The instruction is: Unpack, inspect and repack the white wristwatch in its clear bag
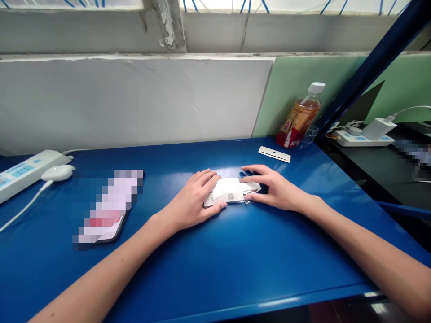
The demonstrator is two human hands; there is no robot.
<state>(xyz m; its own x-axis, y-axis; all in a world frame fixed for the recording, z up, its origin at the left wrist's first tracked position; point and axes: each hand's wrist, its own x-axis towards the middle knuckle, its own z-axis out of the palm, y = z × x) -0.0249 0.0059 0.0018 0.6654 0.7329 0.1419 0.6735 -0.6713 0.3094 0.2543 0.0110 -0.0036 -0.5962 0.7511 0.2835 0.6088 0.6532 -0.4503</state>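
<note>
A small flat white packet (229, 191) with a printed code label lies on the blue table (215, 264), in a clear sleeve. My left hand (193, 202) rests on its left end, fingers over the top and thumb along the near edge. From the right, my right hand (274, 188) grips the other end, with the thumb and fingers pinching the packet's flap. Both hands are closed on the packet.
A phone (109, 211) lies at the left. Behind it sit a white power strip (23, 172) and a white plug (58, 172) with a cable. A tea bottle (299, 117) and a white strip (274, 154) are at the back right. Beside the table stands another power strip (363, 137).
</note>
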